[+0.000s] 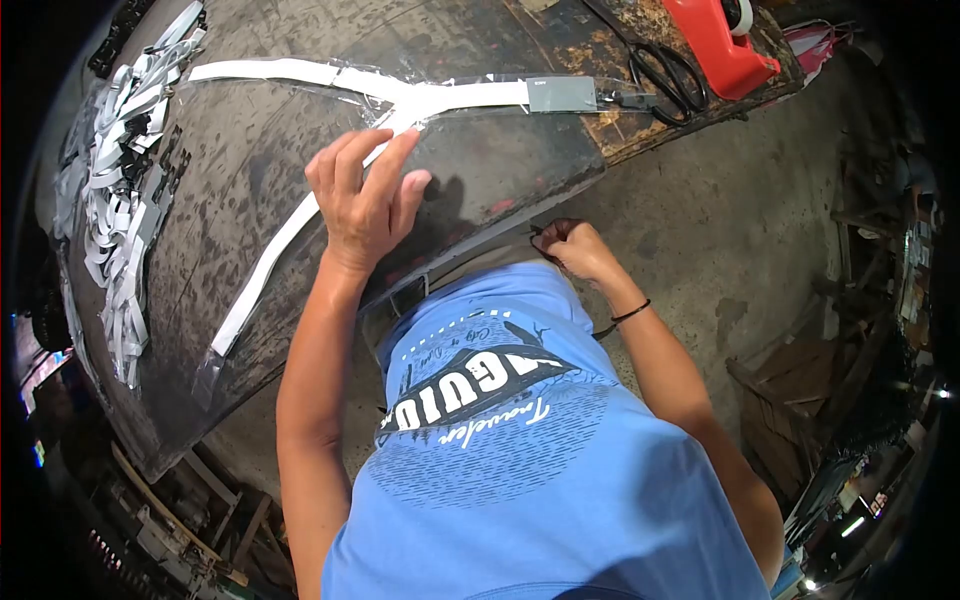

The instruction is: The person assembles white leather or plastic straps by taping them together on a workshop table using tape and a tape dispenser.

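My left hand [365, 195] hovers over the table with its fingers apart, fingertips right at a white Y-shaped strap [265, 262]. Clear plastic covers the strap's arms, and a grey card [561, 94] sits on the right arm. One arm runs to the upper left, another toward the lower left near the table edge. Beside my waist, below the table edge, my right hand [580, 250] is closed in a pinch. Something thin and dark shows at its fingertips, but I cannot tell what it is.
Along the table's left side lies a heap of white straps with black clips [130, 200]. Black scissors [665, 85] and a red tape dispenser [722, 50] are at the upper right corner. The table edge [500, 220] runs just in front of my body. Wooden pieces [790, 400] stand at right.
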A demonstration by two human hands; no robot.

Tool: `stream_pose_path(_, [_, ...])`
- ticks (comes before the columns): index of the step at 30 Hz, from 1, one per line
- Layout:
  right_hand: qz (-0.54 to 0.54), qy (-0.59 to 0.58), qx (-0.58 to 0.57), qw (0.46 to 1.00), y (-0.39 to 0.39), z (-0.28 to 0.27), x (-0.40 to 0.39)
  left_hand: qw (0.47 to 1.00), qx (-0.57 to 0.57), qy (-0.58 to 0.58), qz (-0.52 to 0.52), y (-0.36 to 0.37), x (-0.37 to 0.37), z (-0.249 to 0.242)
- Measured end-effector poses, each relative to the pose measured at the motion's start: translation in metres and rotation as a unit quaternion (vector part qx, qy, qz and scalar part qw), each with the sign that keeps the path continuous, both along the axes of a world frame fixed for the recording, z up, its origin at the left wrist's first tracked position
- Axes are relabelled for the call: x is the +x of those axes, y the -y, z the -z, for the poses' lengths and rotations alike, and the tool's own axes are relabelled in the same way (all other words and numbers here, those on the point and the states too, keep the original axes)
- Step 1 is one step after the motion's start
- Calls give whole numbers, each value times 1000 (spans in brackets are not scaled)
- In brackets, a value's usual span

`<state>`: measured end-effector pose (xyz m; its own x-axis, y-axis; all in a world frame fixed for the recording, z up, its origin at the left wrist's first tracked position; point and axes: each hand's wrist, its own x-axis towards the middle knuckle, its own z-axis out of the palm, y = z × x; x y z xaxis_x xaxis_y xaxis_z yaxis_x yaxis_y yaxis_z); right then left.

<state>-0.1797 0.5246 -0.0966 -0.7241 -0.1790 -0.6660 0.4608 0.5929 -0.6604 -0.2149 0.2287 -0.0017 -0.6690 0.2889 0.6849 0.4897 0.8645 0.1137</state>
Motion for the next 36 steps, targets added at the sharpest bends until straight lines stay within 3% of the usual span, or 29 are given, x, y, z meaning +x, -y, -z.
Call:
stream_pose_path(4, [33, -11, -45, 998, -7, -21, 1, 999, 46, 30, 1, 1, 22, 0])
stream_pose_path(6, [34, -130, 15, 991, -10, -53, 1, 995, 90, 49, -22, 1, 30, 2])
stream_pose_path(7, [32, -132, 19, 991, -13, -65, 1, 994, 94, 46, -23, -2, 33, 3])
stream_pose_path(12, [31, -247, -78, 965, -15, -123, -15, 961, 240, 134, 32, -27, 36, -9])
stream_pose_path(14, [15, -263, -107, 959, -9, -137, -24, 971, 185, 126, 83, -29, 34, -15])
stream_pose_path(22, [-132, -315, -164, 925, 50, -183, -112, 986, 126, 108, -34, 15, 2, -19])
stream_pose_path(29, [-308, -256, -127, 907, 115, -162, -188, 985, 18, 162, -57, 14, -22, -3])
stream_pose_path(36, [-417, -199, -99, 881, 141, -139, -211, 978, 61, 181, -82, 13, -20, 4])
